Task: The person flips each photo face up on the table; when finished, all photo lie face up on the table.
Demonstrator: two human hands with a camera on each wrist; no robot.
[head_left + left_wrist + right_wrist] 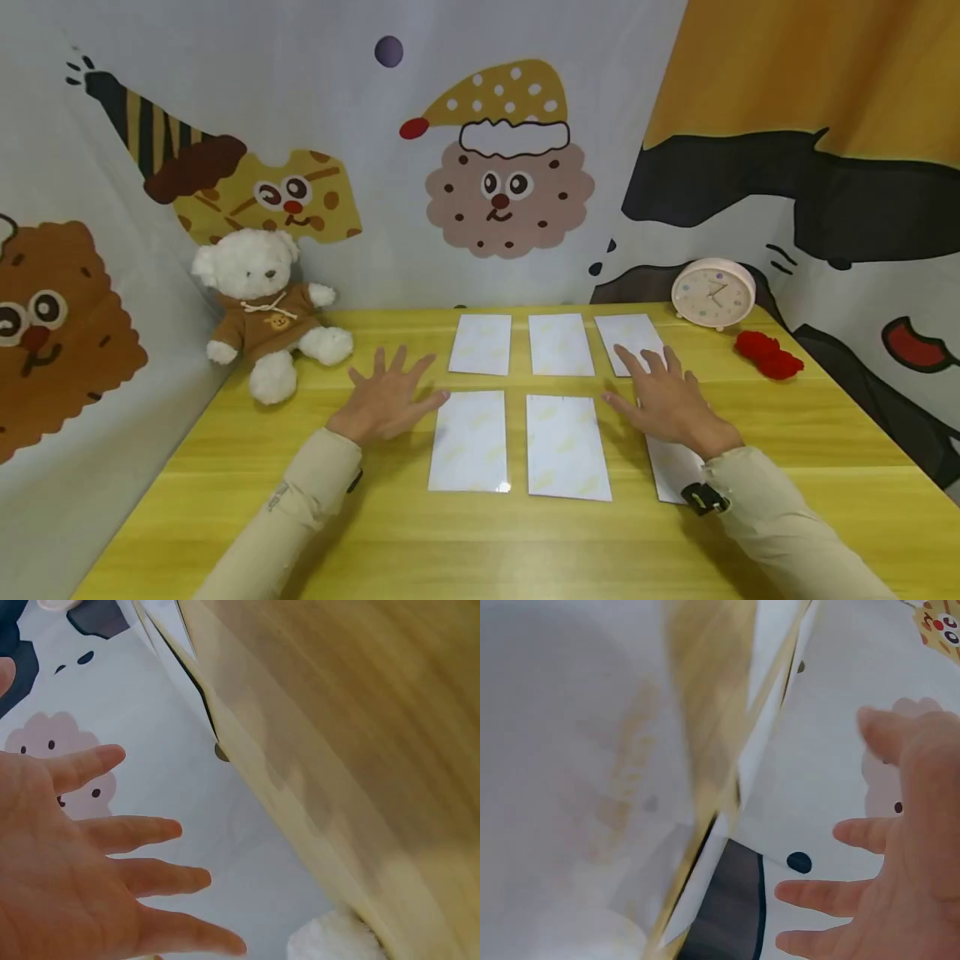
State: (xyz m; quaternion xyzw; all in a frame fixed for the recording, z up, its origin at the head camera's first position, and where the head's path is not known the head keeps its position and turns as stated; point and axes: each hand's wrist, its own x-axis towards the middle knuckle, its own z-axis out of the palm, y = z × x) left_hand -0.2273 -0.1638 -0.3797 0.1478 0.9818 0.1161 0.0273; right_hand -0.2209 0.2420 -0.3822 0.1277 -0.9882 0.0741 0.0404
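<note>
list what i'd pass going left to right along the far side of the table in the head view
Teddy bear, left card, middle card, right card, clock, red fluffy thing.

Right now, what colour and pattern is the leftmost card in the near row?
That card is white with faint yellow marks; the head view shows it best.

Wh. teddy bear (267, 313) w/ br. hoodie (255, 327), L rear. Pk alarm clock (713, 293) R rear, red fuzzy item (769, 355) nr; cartoon-print backdrop (480, 33) behind.
</note>
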